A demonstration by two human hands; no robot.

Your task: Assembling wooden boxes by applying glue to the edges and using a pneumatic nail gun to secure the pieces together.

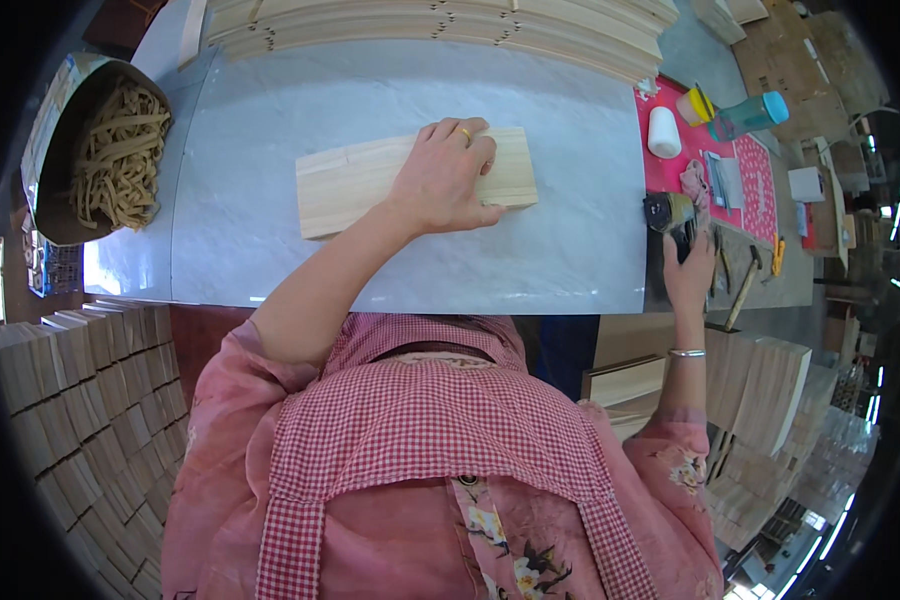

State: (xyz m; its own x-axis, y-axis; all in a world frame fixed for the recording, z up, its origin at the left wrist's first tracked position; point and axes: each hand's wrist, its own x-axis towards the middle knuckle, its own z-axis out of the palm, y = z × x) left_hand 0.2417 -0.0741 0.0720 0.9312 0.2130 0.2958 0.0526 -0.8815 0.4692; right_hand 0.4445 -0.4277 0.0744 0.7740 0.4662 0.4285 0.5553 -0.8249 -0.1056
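Bright tabletop (240, 230) — dark, warped picture edges

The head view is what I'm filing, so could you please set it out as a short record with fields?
Surface: pale marbled tabletop
Left hand: laid across a pale wooden piece, thumb at its near edge
Right hand: at a black object; whether it grips it is unclear
Far side: stacked wooden boards
Left side: open box holding tan strips
Right side: white cylinder, teal bottle, hammer
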